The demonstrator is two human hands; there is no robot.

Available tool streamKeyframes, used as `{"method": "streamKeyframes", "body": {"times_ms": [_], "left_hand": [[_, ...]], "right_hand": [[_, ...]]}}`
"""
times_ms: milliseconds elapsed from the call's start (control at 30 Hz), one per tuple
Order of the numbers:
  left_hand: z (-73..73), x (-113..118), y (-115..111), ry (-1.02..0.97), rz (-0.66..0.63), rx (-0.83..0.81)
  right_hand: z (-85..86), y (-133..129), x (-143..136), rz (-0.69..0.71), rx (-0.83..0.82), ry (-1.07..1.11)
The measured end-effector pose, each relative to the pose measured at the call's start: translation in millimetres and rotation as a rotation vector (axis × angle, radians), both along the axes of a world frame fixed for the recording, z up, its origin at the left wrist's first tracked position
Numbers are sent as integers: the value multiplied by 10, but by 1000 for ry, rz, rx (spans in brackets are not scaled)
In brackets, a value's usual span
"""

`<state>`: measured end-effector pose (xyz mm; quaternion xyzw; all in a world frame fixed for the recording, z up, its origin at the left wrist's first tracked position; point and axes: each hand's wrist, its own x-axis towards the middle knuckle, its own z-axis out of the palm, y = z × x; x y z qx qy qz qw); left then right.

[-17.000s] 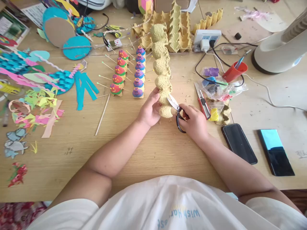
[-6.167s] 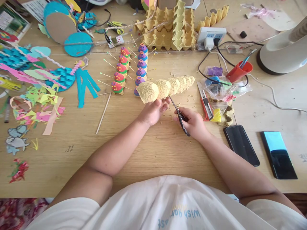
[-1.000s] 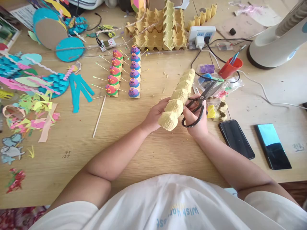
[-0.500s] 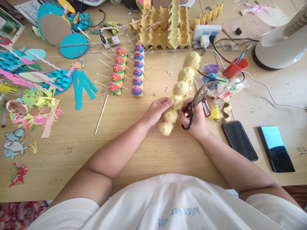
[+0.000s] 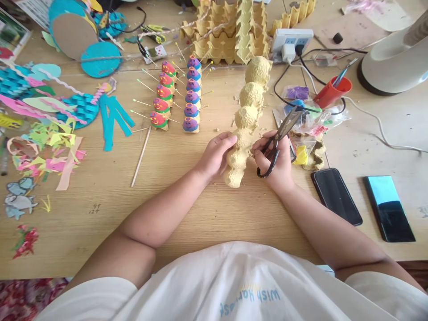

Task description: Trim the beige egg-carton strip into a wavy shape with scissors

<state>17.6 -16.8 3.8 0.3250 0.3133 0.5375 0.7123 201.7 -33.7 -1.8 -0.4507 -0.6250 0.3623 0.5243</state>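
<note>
A yellowish strip of egg carton (image 5: 246, 117), cut as one row of bumps, is gripped near its lower half by my left hand (image 5: 219, 154). Its bumps face up, and the far end points away from me. My right hand (image 5: 277, 161) holds black-handled scissors (image 5: 280, 136), blades pointing up and away to the right. The fingertips of that hand are close to the strip's right edge, and I cannot tell if they touch it. Left of the strip stand a red-and-green painted carton caterpillar (image 5: 162, 99) and a purple-and-blue one (image 5: 191, 96), both with pins stuck in.
Egg trays (image 5: 217, 47) lie at the back beside a power strip (image 5: 290, 41). To the right are a red cup (image 5: 332, 92), bags of clay, and two phones (image 5: 336, 196). Paper scraps (image 5: 50, 151) and blue woven crafts (image 5: 82, 109) cover the left. A thin stick (image 5: 140, 157) lies near the caterpillars.
The egg carton strip has turned more upright in view, its far end swinging left. My right hand with the scissors has shifted slightly right, away from the strip.
</note>
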Motion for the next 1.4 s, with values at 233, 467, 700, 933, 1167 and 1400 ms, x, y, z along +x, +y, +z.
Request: {"method": "streamKeyframes", "body": {"times_ms": [233, 467, 700, 933, 1167, 1400], "left_hand": [[-60, -35, 45, -25, 93, -34], [47, -37, 48, -59, 125, -72], [77, -84, 44, -9, 106, -90], [60, -71, 30, -21, 36, -77], [119, -90, 17, -30, -44, -107], [91, -102, 29, -26, -9, -96]], "right_hand": [[-13, 5, 8, 60, -82, -31], [30, -11, 38, -44, 119, -410], [-7, -16, 22, -48, 271, -641], [46, -33, 18, -70, 298, -696], [67, -47, 34, -70, 315, -771], [96, -53, 61, -103, 326, -865]]}}
